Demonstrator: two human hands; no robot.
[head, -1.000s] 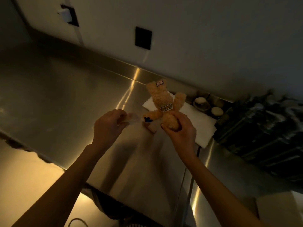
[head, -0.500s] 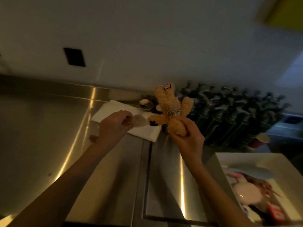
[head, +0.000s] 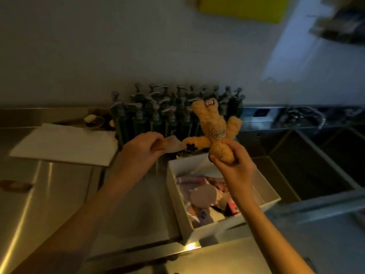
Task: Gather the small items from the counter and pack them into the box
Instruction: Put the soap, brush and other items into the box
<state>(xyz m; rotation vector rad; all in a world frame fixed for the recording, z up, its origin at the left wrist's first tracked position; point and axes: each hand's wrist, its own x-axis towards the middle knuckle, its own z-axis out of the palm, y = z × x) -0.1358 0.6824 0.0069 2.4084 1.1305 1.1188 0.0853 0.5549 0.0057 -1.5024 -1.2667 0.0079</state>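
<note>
Spanning the lower view, the steel counter [head: 49, 194] carries the open white box [head: 197, 232] close to its near edge, beside the sink [head: 308, 169] on the right, with a white sheet [head: 65, 143] lying toward the back left and a rack of dark pump bottles [head: 158, 115] along the back edge. Already part filled with small items, the box sits directly below the plush toy [head: 215, 127], which is held in the air above the box's far edge, well off the counter. The toy's long axis runs nearly upright, tilted slightly left, with its lower end wrapped in the curled fingers of the right hand [head: 233, 165]. That hand is the nearer one to the box, so the drop looks like a short move down and toward the person. The left hand [head: 138, 153] pinches a thin pale tag [head: 173, 145] just beside the toy's outstretched limb, left of the box.
</note>
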